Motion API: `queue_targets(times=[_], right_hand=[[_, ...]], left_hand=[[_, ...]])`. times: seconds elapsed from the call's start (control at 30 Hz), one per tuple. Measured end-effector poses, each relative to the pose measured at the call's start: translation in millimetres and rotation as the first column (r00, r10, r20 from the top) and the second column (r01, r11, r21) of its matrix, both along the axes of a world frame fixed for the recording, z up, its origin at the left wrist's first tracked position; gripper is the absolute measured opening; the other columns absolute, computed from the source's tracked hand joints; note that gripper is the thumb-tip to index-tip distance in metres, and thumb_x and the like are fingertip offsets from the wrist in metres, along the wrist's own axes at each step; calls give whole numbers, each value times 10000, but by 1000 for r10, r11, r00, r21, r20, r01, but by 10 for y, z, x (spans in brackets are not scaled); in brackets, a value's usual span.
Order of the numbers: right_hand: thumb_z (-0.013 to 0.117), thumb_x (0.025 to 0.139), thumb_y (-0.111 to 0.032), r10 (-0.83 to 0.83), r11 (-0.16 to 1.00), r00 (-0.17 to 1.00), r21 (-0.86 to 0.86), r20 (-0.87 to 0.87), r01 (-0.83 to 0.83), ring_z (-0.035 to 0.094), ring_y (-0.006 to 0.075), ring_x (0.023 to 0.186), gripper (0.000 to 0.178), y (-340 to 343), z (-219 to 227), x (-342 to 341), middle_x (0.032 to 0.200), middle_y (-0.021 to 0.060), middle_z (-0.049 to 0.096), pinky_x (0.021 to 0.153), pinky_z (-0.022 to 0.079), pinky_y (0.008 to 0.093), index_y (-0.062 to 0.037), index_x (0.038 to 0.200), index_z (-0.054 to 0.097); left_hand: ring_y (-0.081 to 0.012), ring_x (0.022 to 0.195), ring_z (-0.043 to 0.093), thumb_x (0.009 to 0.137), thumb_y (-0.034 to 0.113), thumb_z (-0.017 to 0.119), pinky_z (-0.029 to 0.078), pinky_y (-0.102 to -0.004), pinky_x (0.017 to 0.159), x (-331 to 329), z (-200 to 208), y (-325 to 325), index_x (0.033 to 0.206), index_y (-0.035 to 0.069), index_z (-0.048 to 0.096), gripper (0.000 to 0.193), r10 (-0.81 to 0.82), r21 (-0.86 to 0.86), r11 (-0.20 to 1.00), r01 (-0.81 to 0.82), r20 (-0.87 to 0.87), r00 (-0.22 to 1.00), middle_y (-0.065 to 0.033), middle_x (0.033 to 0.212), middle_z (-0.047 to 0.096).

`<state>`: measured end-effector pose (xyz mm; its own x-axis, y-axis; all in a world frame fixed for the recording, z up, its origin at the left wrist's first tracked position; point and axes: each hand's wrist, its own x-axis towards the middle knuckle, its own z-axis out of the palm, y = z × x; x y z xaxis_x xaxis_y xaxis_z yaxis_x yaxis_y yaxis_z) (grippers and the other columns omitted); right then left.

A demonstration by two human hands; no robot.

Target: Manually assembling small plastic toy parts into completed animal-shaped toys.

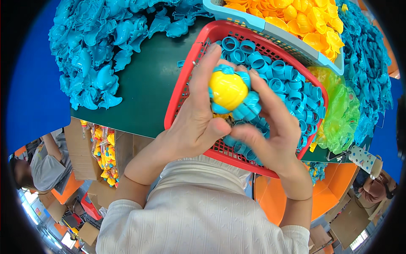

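Both hands hold a rounded plastic toy part [229,90] between them, above a red basket. It has a ribbed yellow dome ringed by lobed blue pieces. My left hand [195,115] grips it from the left, thumb below. On the other side, my right hand [274,134] is curled round it, its thumb tip close to the left thumb. The underside of the part is mostly hidden by fingers. Below lies the perforated red basket [181,84], filled with short blue plastic rings [278,86].
Blue shell-like pieces [91,51] are heaped on the green tabletop [146,86]; another blue heap [367,63] lies far right. A light-blue crate [239,17] holds yellow shells [296,17]. A green plastic bag [340,114] sits beside the basket. People work at both sides.
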<state>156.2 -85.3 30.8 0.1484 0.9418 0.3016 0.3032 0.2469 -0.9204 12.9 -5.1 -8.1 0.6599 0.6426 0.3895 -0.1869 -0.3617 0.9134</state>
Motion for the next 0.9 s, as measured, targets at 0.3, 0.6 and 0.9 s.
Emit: queue_targets(times=[0.3, 0.6, 0.9], right_hand=[[718, 679, -53, 27, 999, 999, -18, -46, -28, 573, 243, 975, 500, 37, 2, 166, 1065, 141, 590, 814, 488, 309, -1, 1147, 550], [692, 685, -16, 53, 998, 994, 25, 96, -55, 606, 265, 958, 407, 20, 56, 176, 1069, 156, 609, 802, 498, 318, 8, 1081, 597], [713, 706, -131, 72, 997, 994, -36, 86, -69, 580, 257, 1012, 430, 11, 15, 179, 1083, 168, 605, 865, 460, 336, 36, 1083, 590]], left_hand=[[-220, 1071, 498, 684, 199, 765, 399, -328, 911, -88, 143, 15, 1337, 7, 305, 822, 67, -333, 942, -36, 84, 994, -148, 1167, 494], [-191, 907, 535, 547, 199, 832, 451, -277, 783, -61, 205, 66, 1162, 25, 556, 697, 60, 32, 998, -58, -55, 997, -98, 1033, 524], [-177, 882, 503, 567, 432, 803, 418, -282, 768, -123, 228, 41, 1101, -39, 563, 752, 144, 186, 976, -111, -178, 973, -108, 995, 544]])
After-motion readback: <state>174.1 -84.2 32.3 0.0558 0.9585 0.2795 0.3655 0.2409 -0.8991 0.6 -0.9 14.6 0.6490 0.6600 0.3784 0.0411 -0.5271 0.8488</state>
